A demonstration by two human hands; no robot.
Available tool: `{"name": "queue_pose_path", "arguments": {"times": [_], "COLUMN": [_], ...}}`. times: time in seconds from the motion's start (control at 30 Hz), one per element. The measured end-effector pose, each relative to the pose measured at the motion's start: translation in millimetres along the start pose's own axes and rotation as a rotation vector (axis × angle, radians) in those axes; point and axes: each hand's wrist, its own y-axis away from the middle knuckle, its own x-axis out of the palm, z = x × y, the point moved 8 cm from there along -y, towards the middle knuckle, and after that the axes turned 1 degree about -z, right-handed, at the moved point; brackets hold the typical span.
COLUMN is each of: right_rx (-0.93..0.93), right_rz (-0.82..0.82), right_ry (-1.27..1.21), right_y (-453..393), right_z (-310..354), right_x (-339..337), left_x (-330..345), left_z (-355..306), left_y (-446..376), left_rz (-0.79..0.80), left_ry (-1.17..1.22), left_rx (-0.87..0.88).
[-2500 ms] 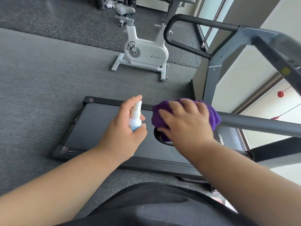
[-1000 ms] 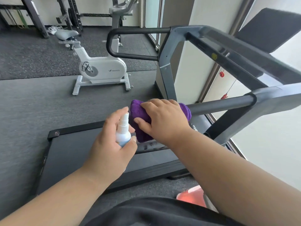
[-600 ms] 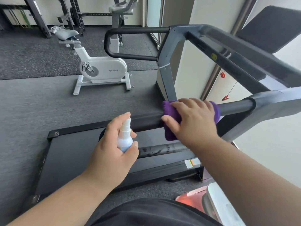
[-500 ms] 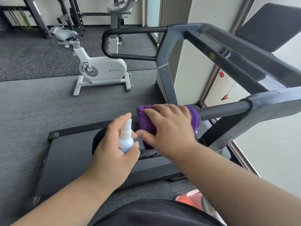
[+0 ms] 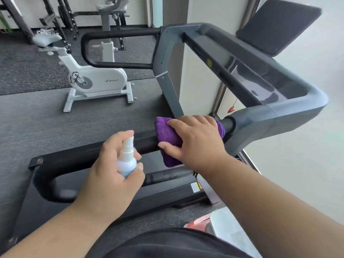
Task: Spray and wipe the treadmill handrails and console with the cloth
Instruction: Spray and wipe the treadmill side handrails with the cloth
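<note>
My right hand (image 5: 195, 138) grips a purple cloth (image 5: 165, 135) wrapped over the near black handrail (image 5: 145, 142) of the treadmill, close to where the rail meets the grey frame (image 5: 260, 120). My left hand (image 5: 109, 175) holds a small white spray bottle (image 5: 127, 159) upright, index finger on its nozzle, just left of the cloth. The console (image 5: 260, 75) slopes away above the rail, with a dark screen panel (image 5: 277, 25) at the top right. The far handrail (image 5: 119, 34) loops at the back.
The treadmill belt (image 5: 167, 192) lies below the rail on grey floor matting. A white exercise bike (image 5: 93, 81) stands behind on the left, with weight racks (image 5: 61, 13) farther back. A pale wall (image 5: 307, 164) runs along the right. A red and white object (image 5: 204, 224) sits near my feet.
My right hand has slid the cloth back and forth along the near handrail and now sits farther right, near the frame joint. My left hand has kept the bottle beside it.
</note>
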Motion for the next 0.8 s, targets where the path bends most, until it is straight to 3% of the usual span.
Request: {"name": "queue_pose_path", "arguments": {"times": [0.17,0.47,0.57,0.8], "right_rx": [0.067,-0.135,-0.197,-0.089], "right_rz": [-0.01,0.016,0.044,-0.074], "right_ry": [0.041,0.004,-0.005,0.033], "right_y": [8,0,0,7], "right_z": [-49,22,-3,-50], "right_x": [-9,10,5,-7], "left_x": [19,44,50,43], "left_z": [-14,-32,-40,-30], "left_y": [5,12,14,28], "left_rz": [-0.016,-0.041,-0.045,-0.074], "left_ry": [-0.01,-0.024,-0.034,-0.056], "left_rx": [-0.026,-0.039,-0.04,-0.068]}}
